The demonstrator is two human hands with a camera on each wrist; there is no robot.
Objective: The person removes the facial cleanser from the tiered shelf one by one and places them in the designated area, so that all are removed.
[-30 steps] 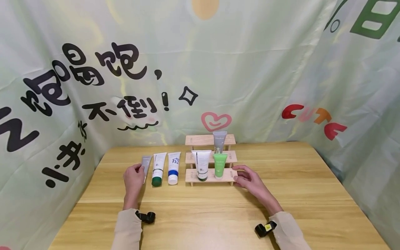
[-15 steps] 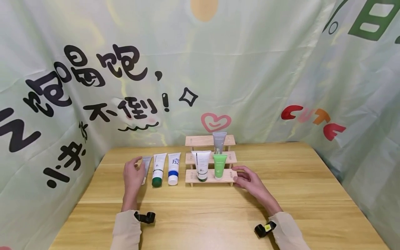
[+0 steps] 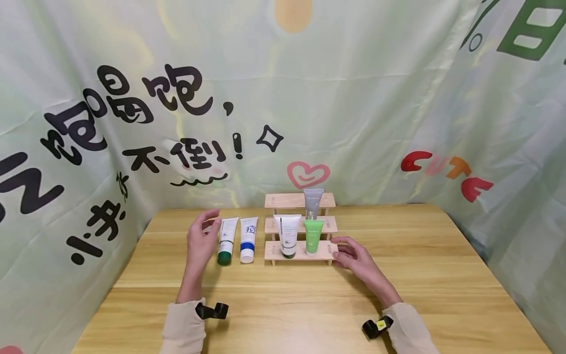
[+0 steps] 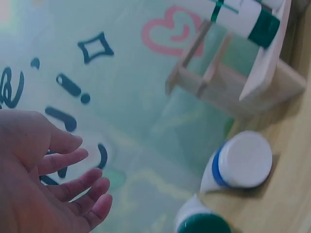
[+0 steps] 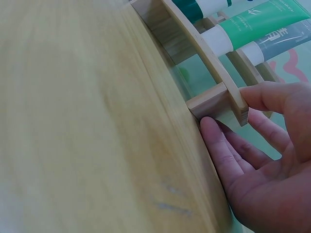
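My left hand (image 3: 203,241), thumb and fingers apart and loosely bent, hovers at the left end of a tube row with nothing in its grasp. Close beside its fingertips stands a white tube with a green cap (image 3: 228,231). To the right of that is a white tube with a blue band (image 3: 249,236). A three-tier wooden stand (image 3: 273,250) has its right end held by the thumb and forefinger of my right hand (image 3: 355,258). On its lowest tier are a white tube (image 3: 289,231) and a green tube (image 3: 313,236); a grey tube (image 3: 313,201) stands higher up behind.
The wooden table (image 3: 283,305) reaches back to a printed cloth backdrop (image 3: 353,108) that hangs behind and at both sides. A black wrist camera (image 3: 212,310) sits on the left sleeve, another black camera (image 3: 377,327) on the right.
My left hand has let go of a small grey tube at the row's left end and shifted right toward the green-capped tube. That grey tube is now hidden. My right hand stays at the stand.
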